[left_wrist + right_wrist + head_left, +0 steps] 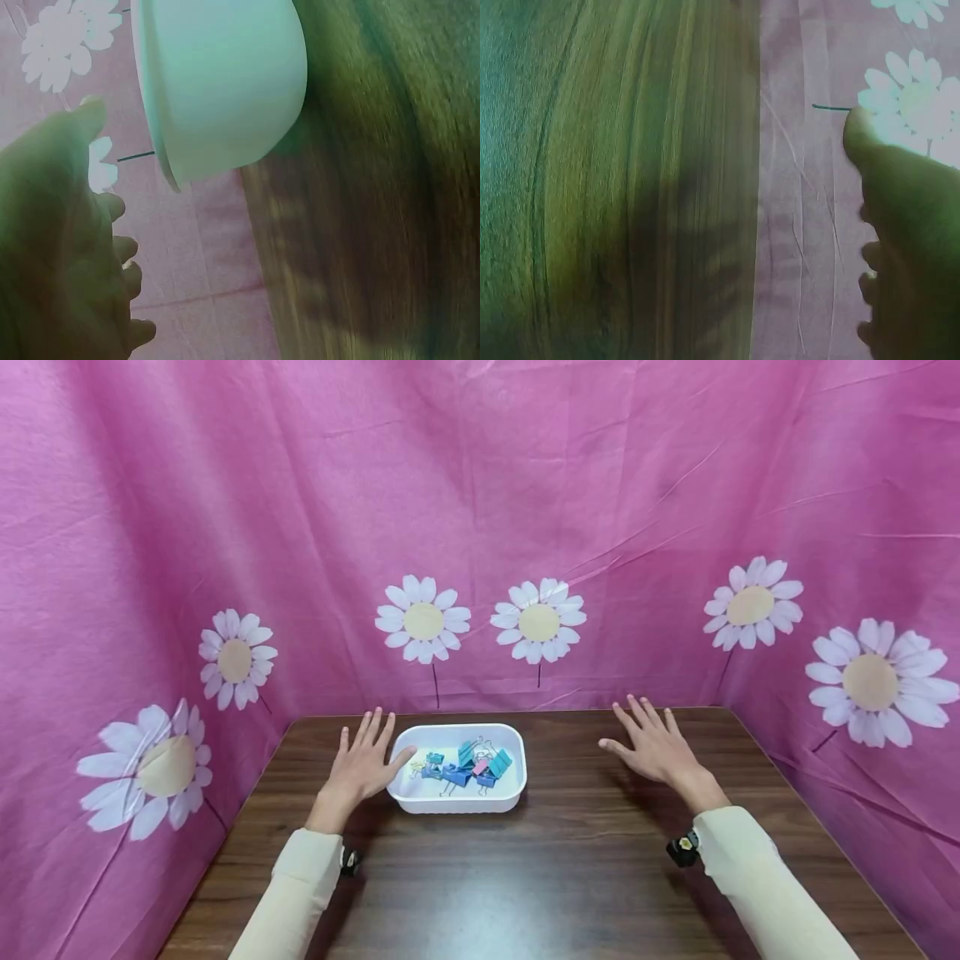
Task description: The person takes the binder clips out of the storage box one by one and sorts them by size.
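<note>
A white plastic tray (459,806) stands on the wooden table, holding several binder clips (456,774) in blue, teal and pink, with a smaller yellowish one at the left. My left hand (360,770) is spread at the tray's left end, its thumb overlapping the rim in the head view. In the left wrist view, the tray's outer wall (225,82) rises beside that hand (67,225), which holds nothing. Well to the right of the tray, my right hand (660,752) hovers over the table with fingers spread and nothing in it; its shadow falls on the wood below.
The dark wood-grain table (570,860) ends at a pink cloth (525,485) printed with white daisies, which hangs behind it and along both sides. Each wrist carries a small dark strapped device (682,849) below a cream sleeve (757,877).
</note>
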Demonstrator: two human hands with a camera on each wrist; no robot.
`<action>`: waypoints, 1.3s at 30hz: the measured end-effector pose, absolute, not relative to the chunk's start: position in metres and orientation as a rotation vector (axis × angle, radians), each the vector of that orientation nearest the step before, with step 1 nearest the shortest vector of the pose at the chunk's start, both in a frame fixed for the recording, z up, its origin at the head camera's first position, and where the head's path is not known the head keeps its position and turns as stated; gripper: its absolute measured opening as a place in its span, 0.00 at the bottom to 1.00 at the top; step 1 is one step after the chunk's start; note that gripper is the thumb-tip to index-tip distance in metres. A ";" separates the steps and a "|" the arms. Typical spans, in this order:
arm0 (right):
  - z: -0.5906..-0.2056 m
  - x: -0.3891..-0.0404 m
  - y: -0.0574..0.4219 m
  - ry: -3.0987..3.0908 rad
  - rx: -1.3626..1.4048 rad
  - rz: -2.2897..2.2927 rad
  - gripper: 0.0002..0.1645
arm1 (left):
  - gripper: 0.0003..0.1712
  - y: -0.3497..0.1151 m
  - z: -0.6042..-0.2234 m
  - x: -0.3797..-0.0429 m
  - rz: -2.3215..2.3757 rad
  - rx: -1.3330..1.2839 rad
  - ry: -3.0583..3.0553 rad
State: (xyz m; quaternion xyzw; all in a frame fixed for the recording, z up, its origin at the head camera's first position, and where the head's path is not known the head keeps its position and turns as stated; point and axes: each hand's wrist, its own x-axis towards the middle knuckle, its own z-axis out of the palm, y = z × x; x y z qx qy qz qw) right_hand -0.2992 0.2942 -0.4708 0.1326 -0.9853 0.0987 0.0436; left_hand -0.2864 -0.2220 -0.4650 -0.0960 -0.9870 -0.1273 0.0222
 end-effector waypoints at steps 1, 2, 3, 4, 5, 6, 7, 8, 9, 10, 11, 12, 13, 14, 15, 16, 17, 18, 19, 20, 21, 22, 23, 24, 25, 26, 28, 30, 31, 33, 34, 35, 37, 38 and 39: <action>-0.470 -0.299 0.293 -2.993 0.421 0.292 0.52 | 0.54 -0.222 -0.465 -0.285 -0.399 -0.311 -3.053; -0.469 -0.299 0.291 -2.973 0.434 0.283 0.49 | 0.53 -0.222 -0.465 -0.284 -0.403 -0.326 -3.048; -0.469 -0.298 0.289 -2.956 0.439 0.279 0.46 | 0.53 -0.221 -0.466 -0.282 -0.406 -0.342 -3.038; -0.468 -0.298 0.287 -2.939 0.442 0.277 0.43 | 0.53 -0.221 -0.466 -0.281 -0.406 -0.360 -3.033; -0.467 -0.298 0.284 -2.924 0.440 0.281 0.41 | 0.53 -0.221 -0.467 -0.280 -0.400 -0.381 -3.022; -0.466 -0.298 0.281 -2.910 0.439 0.292 0.39 | 0.53 -0.219 -0.468 -0.278 -0.401 -0.401 -3.010; -0.465 -0.298 0.278 -2.897 0.439 0.310 0.36 | 0.52 -0.218 -0.469 -0.277 -0.398 -0.417 -3.000; -0.463 -0.298 0.275 -2.888 0.442 0.328 0.34 | 0.51 -0.217 -0.470 -0.275 -0.399 -0.427 -2.991; -0.462 -0.298 0.271 -2.882 0.446 0.347 0.33 | 0.50 -0.216 -0.471 -0.274 -0.403 -0.436 -2.983; -0.460 -0.299 0.267 -2.875 0.457 0.364 0.31 | 0.49 -0.215 -0.473 -0.272 -0.408 -0.435 -2.978; -0.459 -0.299 0.262 -2.869 0.472 0.382 0.30 | 0.48 -0.214 -0.474 -0.270 -0.410 -0.431 -2.976; -0.458 -0.299 0.258 -2.863 0.489 0.397 0.28 | 0.47 -0.213 -0.476 -0.268 -0.416 -0.424 -2.975; -0.457 -0.299 0.253 -2.857 0.507 0.413 0.27 | 0.46 -0.213 -0.477 -0.266 -0.417 -0.418 -2.975; -0.455 -0.299 0.248 -2.853 0.521 0.427 0.26 | 0.46 -0.212 -0.479 -0.265 -0.419 -0.412 -2.973; -0.454 -0.299 0.243 -2.849 0.533 0.440 0.25 | 0.45 -0.211 -0.481 -0.263 -0.424 -0.409 -2.969; -0.453 -0.299 0.237 -2.843 0.550 0.447 0.24 | 0.45 -0.210 -0.482 -0.262 -0.420 -0.407 -2.966; -0.451 -0.299 0.232 -2.836 0.570 0.455 0.23 | 0.44 -0.210 -0.484 -0.260 -0.419 -0.413 -2.958; -0.449 -0.300 0.226 -2.831 0.586 0.464 0.22 | 0.43 -0.209 -0.486 -0.259 -0.423 -0.416 -2.949; -0.447 -0.300 0.220 -2.827 0.604 0.472 0.22 | 0.43 -0.208 -0.488 -0.258 -0.427 -0.418 -2.941; -0.445 -0.300 0.214 -2.823 0.620 0.477 0.21 | 0.43 -0.207 -0.489 -0.258 -0.429 -0.419 -2.934; -0.443 -0.301 0.208 -2.820 0.637 0.487 0.20 | 0.42 -0.206 -0.491 -0.257 -0.433 -0.422 -2.926; -0.440 -0.301 0.202 -2.817 0.659 0.492 0.20 | 0.42 -0.205 -0.492 -0.257 -0.430 -0.425 -2.921; -0.438 -0.301 0.196 -2.816 0.682 0.499 0.19 | 0.41 -0.204 -0.494 -0.257 -0.435 -0.428 -2.917; -0.436 -0.301 0.190 -2.814 0.703 0.505 0.18 | 0.40 -0.204 -0.495 -0.257 -0.434 -0.427 -2.917; -0.433 -0.302 0.184 -2.814 0.725 0.511 0.18 | 0.39 -0.203 -0.496 -0.256 -0.435 -0.430 -2.916; -0.432 -0.302 0.178 -2.811 0.747 0.515 0.17 | 0.38 -0.202 -0.496 -0.256 -0.441 -0.433 -2.913; -0.428 -0.303 0.167 -2.805 0.794 0.511 0.16 | 0.36 -0.200 -0.497 -0.255 -0.458 -0.440 -2.910; -0.425 -0.305 0.156 -2.802 0.831 0.506 0.15 | 0.35 -0.198 -0.496 -0.254 -0.472 -0.441 -2.913; -0.424 -0.306 0.152 -2.802 0.848 0.501 0.14 | 0.35 -0.197 -0.496 -0.254 -0.477 -0.443 -2.914; -0.422 -0.308 0.142 -2.805 0.879 0.488 0.14 | 0.35 -0.195 -0.496 -0.253 -0.477 -0.441 -2.919; -0.421 -0.310 0.137 -2.810 0.888 0.484 0.13 | 0.35 -0.194 -0.496 -0.253 -0.471 -0.439 -2.922; -0.420 -0.311 0.132 -2.817 0.896 0.480 0.13 | 0.35 -0.194 -0.496 -0.253 -0.466 -0.436 -2.924; -0.418 -0.314 0.123 -2.837 0.912 0.476 0.13 | 0.34 -0.192 -0.497 -0.254 -0.461 -0.433 -2.922; -0.417 -0.316 0.119 -2.842 0.923 0.469 0.13 | 0.34 -0.191 -0.497 -0.255 -0.465 -0.432 -2.919; -0.417 -0.318 0.116 -2.849 0.929 0.467 0.13 | 0.34 -0.191 -0.498 -0.255 -0.466 -0.433 -2.919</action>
